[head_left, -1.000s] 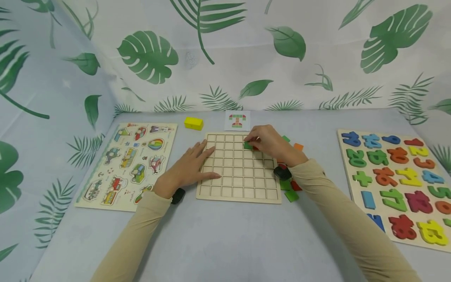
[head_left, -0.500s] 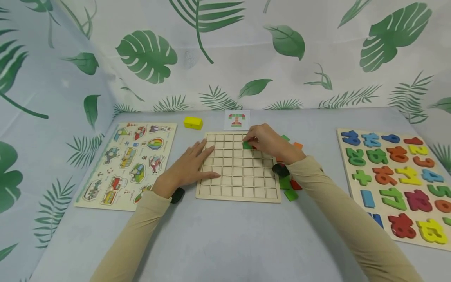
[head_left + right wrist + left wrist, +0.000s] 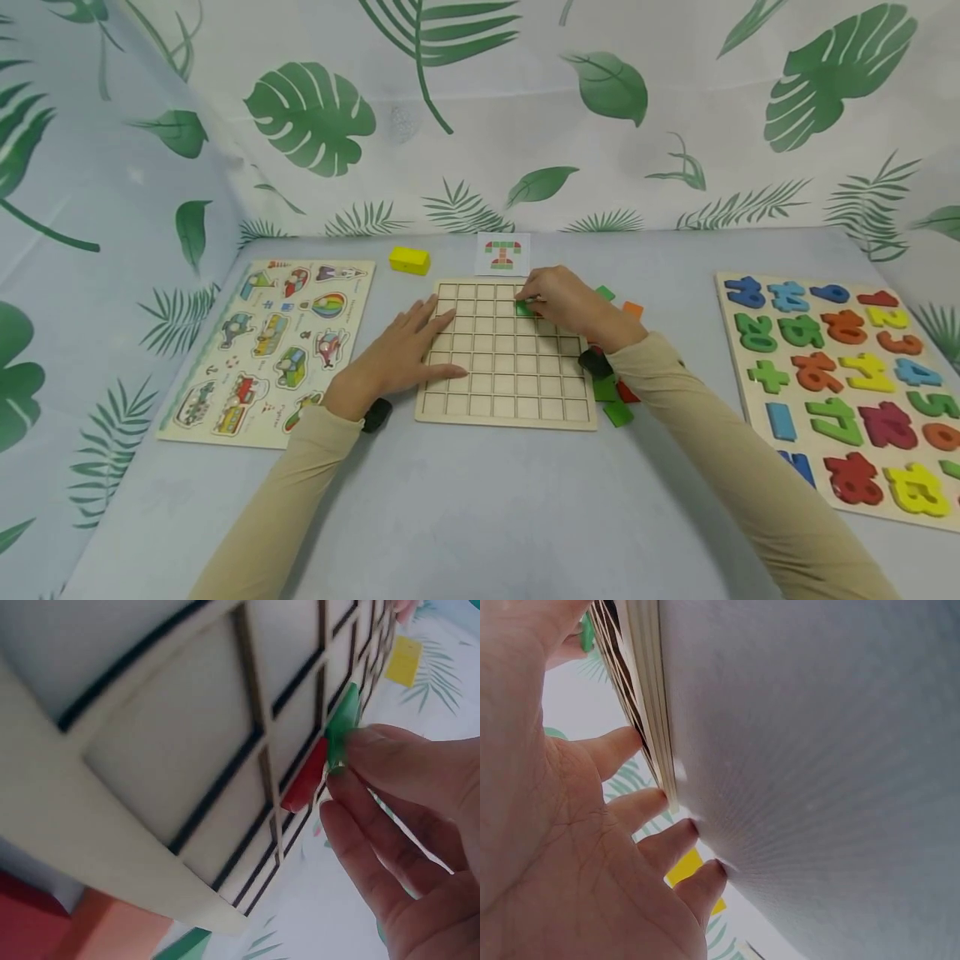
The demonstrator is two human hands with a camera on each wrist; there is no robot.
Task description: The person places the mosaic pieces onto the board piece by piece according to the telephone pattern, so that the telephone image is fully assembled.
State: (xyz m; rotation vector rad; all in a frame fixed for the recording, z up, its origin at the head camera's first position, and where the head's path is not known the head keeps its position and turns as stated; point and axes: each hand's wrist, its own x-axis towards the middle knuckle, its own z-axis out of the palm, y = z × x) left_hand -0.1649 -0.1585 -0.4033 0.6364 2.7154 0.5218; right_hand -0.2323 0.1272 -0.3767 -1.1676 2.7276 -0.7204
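Observation:
My left hand lies with spread fingers over the left edge of a wooden grid board; in the left wrist view its thumb and fingers reach the board's side and the tabletop. At the upper right part of the grid, my right hand pinches a green square tile between thumb and fingertips. That tile stands slightly tilted at a cell. Right beside it, a red piece with a rounded corner sits in a neighbouring cell. In the head view the right hand covers most of that red piece.
Loose green, red and orange tiles lie right of the board. Behind it are a pattern card and a yellow block. A vehicle puzzle lies left, a number puzzle right.
The right hand stays at the same spot with the green tile, its fingers shifting slightly on it. The left hand keeps its place on the board.

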